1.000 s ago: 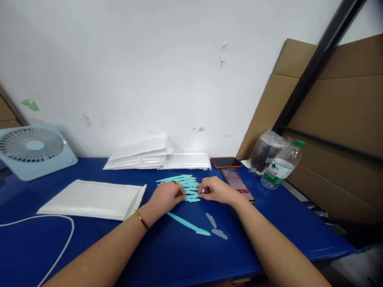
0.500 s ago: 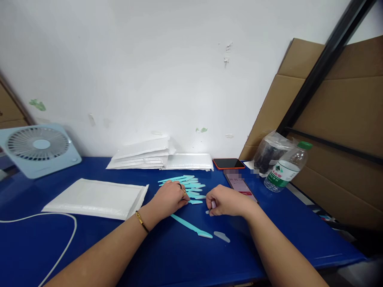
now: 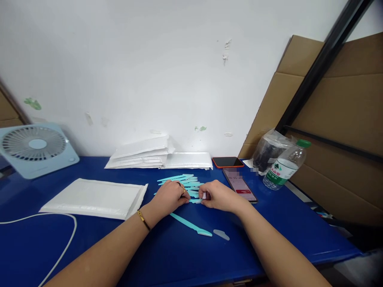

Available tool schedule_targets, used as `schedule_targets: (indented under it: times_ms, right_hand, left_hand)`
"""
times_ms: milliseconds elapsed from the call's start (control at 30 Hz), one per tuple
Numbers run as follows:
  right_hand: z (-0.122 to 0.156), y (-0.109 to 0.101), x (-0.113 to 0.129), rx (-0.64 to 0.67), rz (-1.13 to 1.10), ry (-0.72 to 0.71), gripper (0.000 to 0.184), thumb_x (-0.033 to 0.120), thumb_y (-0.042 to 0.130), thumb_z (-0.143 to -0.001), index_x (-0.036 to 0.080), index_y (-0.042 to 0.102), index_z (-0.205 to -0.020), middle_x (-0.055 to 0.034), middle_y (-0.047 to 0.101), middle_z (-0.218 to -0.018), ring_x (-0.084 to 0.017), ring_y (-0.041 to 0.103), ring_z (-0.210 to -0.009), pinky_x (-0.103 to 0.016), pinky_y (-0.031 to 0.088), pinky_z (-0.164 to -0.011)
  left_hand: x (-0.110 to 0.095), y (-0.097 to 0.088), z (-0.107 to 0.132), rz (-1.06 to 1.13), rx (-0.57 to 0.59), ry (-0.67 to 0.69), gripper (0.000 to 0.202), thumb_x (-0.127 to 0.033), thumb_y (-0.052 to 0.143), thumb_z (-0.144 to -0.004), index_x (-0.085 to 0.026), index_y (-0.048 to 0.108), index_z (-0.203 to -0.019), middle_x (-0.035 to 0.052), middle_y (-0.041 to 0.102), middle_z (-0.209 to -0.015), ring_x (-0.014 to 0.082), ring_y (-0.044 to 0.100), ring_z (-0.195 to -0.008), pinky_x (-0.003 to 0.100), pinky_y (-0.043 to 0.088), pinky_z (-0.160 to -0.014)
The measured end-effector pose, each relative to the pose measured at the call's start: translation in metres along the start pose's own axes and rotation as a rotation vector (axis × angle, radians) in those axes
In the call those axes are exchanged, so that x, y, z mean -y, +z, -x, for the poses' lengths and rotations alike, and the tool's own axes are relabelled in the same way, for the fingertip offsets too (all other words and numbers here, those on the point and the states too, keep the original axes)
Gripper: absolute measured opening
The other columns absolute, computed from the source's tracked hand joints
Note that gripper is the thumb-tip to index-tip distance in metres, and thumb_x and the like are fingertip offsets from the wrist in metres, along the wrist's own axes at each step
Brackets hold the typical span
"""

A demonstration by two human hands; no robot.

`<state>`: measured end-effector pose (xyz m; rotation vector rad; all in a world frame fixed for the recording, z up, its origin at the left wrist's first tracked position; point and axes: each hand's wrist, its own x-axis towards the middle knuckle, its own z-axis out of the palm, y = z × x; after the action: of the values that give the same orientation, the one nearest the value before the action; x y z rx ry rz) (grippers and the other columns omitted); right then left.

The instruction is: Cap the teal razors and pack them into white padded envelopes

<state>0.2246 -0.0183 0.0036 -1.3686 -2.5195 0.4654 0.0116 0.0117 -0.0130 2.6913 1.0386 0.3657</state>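
Several turquoise eyebrow razors (image 3: 191, 184) lie side by side on the blue table, partly hidden by both hands. My left hand (image 3: 171, 198) is closed on the nearest razor of the row (image 3: 194, 201), its fingers over the handle. At that razor's blade end, my right hand (image 3: 218, 196) pinches a small clear blade cover (image 3: 200, 201); I cannot tell how far the cover sits over the blade. In front of the hands, a single turquoise razor (image 3: 191, 226) lies slanted, with a loose translucent blade cover (image 3: 221, 234) just right of its tip.
White padded mailers (image 3: 140, 153) are stacked by the wall, and another mailer (image 3: 92, 198) lies left. Two phones (image 3: 228, 162) and a water bottle (image 3: 281, 169) are at right. A blue fan (image 3: 38, 147) and white cable (image 3: 73, 227) are at left.
My right hand has moved left with the blade cover, up to the blade end of the razor in my left hand. My left hand stays nearly where it was.
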Motion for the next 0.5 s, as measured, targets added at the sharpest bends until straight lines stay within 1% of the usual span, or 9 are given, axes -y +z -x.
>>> schedule_targets:
  times_ms: [200, 367, 500]
  right_hand:
    - [0.0024, -0.0059, -0.0111, 0.033, 0.04, 0.008, 0.013, 0.014, 0.06, -0.065, 0.019, 0.068, -0.074, -0.0012, 0.066, -0.069, -0.013, 0.057, -0.062, -0.02, 0.036, -0.054]
    - [-0.0011, -0.0025, -0.0057, 0.029, -0.014, -0.051, 0.016, 0.015, 0.057, -0.069, 0.019, 0.069, -0.078, -0.0015, 0.067, -0.074, -0.012, 0.059, -0.064, -0.019, 0.038, -0.057]
    - [-0.0002, -0.0039, -0.0052, 0.033, 0.021, -0.046, 0.017, 0.013, 0.057, -0.067, 0.019, 0.07, -0.077, -0.0019, 0.068, -0.074, -0.013, 0.059, -0.064, -0.02, 0.039, -0.057]
  left_hand:
    - [0.0028, -0.0023, 0.0011, 0.032, 0.023, -0.031, 0.011, -0.026, 0.059, -0.075, -0.026, 0.07, -0.077, -0.0013, 0.069, -0.078, 0.0165, 0.057, -0.082, 0.025, 0.036, -0.074]
    - [0.0043, -0.0005, 0.0008, 0.073, 0.022, -0.026, 0.012, -0.025, 0.058, -0.075, -0.025, 0.07, -0.076, -0.0023, 0.069, -0.08, 0.0154, 0.057, -0.081, 0.024, 0.037, -0.075]
    - [0.0032, -0.0016, 0.001, 0.076, 0.031, -0.041, 0.013, -0.026, 0.056, -0.076, -0.025, 0.07, -0.077, -0.001, 0.069, -0.08, 0.0161, 0.057, -0.081, 0.024, 0.037, -0.076]
